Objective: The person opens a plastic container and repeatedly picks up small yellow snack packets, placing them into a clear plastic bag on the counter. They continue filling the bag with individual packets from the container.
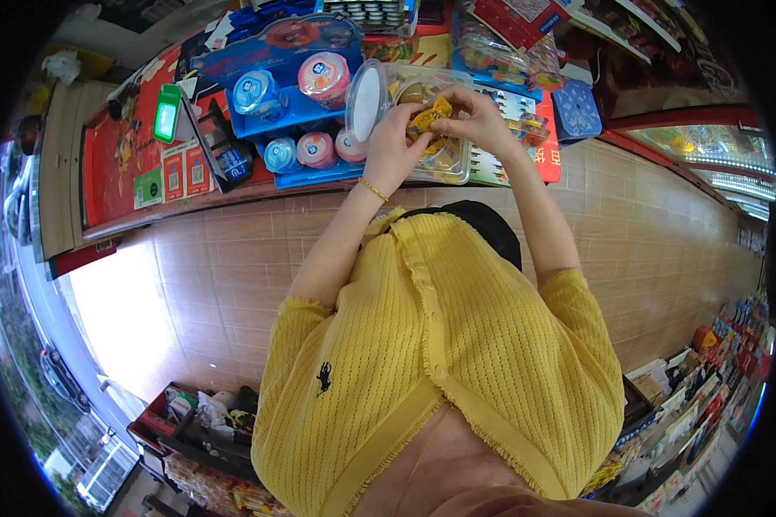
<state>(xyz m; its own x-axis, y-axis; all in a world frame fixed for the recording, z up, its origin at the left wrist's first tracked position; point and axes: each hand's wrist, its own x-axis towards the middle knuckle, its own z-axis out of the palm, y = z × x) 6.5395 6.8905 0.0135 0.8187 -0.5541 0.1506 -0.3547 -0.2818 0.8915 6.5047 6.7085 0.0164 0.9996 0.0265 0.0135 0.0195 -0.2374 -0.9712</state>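
Note:
Between the fingers of both hands is a small yellow wrapped packet (pixel 431 119), dark marks on its wrapper. My left hand (pixel 393 134) pinches its left end, and my right hand (pixel 477 120) grips the other end. Both hands are over a clear plastic tub (pixel 460 163) that holds several more yellow packets, partly hidden by my fingers. A clear round lid with a white disc (pixel 367 102) stands on edge at the tub's left side, close to my left wrist.
Left of the tub, a blue display stand (pixel 291 119) carries pink and blue cups. Farther left are a lit green device (pixel 167 114), a dark screen stand (pixel 223 145) and cards with printed codes (pixel 174 173). A patterned blue box (pixel 577 110) is at the right. Tiled floor (pixel 233 258) lies below the counter.

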